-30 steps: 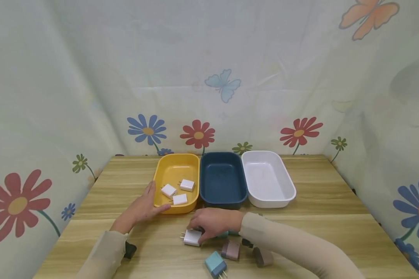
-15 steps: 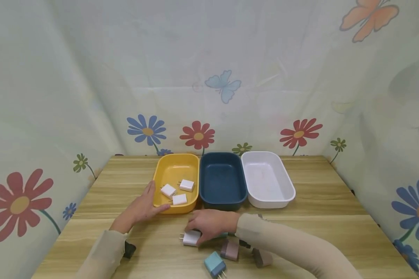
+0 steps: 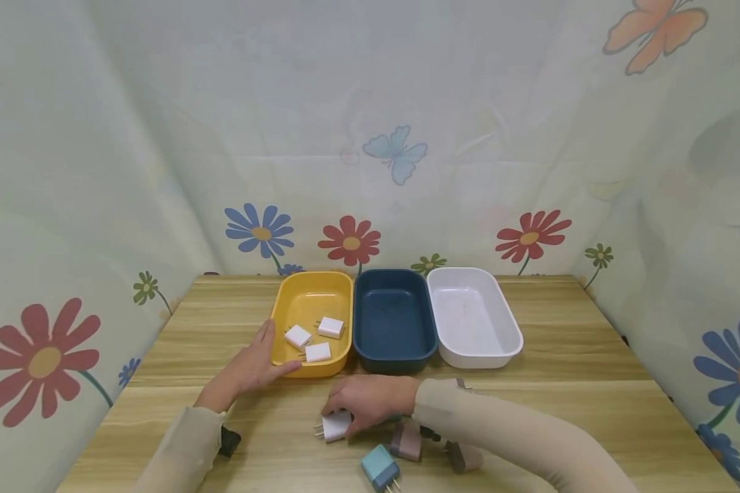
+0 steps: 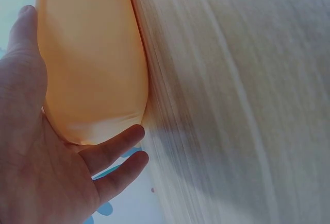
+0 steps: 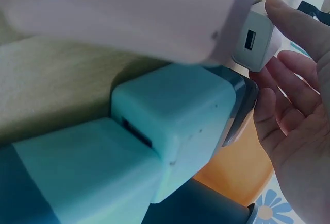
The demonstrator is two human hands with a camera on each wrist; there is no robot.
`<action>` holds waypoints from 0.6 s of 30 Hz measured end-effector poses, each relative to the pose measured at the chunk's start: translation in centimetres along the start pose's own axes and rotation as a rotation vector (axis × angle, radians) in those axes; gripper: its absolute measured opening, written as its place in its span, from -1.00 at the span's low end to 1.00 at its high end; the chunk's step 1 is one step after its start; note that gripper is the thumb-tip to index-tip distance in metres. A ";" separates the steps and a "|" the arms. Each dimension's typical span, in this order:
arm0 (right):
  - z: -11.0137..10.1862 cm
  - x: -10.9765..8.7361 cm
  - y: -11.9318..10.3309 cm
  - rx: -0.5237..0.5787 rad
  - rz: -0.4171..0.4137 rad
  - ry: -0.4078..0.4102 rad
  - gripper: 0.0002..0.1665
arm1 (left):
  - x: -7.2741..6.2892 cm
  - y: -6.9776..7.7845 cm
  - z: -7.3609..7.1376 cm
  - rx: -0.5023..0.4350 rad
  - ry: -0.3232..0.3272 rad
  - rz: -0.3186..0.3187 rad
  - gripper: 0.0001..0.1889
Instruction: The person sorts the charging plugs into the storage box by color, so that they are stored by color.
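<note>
My right hand (image 3: 370,400) pinches a white USB wall charger (image 3: 336,426) between thumb and fingers, low over the table in front of the yellow bin (image 3: 311,370). The charger's prongs point left; the right wrist view shows its USB slot. Three white chargers, one a charger near the front wall (image 3: 317,352), lie inside that bin. Against the bin's near left corner rests my left hand (image 3: 253,363), thumb along the front rim and fingers along the side. In the left wrist view the left palm (image 4: 51,177) faces the yellow wall, with two fingers extended beneath it.
A dark blue bin (image 3: 395,361) and a white bin (image 3: 481,360) stand right of the yellow one. Near me lie a blue charger (image 3: 380,467), a pink charger (image 3: 407,441) and another pinkish charger (image 3: 464,457). My right forearm partly covers this group. Teal chargers (image 5: 175,116) sit close by.
My right hand has shifted slightly left and toward me, and the white charger in its fingers has turned a little. The left hand stays at the yellow bin.
</note>
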State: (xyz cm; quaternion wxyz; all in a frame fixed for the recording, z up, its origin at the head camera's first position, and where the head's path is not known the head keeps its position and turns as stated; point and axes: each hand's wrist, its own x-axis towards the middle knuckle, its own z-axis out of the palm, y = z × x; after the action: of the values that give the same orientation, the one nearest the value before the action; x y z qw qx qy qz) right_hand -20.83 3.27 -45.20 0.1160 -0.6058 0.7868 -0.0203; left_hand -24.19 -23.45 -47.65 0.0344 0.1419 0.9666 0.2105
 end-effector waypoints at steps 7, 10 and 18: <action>0.2 0.2 -0.1 0.011 -0.008 -0.023 -0.39 | 0.1 0.0 0.1 0.003 0.010 0.006 0.28; 0.3 0.3 -0.1 0.003 -0.005 -0.025 -0.38 | 0.0 -0.1 0.2 0.007 0.008 0.001 0.30; 0.4 0.3 0.1 0.004 -0.014 -0.023 -0.40 | -0.1 -0.1 0.1 0.000 0.002 -0.009 0.27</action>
State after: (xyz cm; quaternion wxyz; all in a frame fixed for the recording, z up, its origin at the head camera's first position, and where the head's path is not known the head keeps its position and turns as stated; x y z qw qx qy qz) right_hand -20.89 3.08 -45.64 0.1263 -0.6113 0.7811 -0.0156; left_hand -24.09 -23.48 -47.78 0.0342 0.1372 0.9674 0.2103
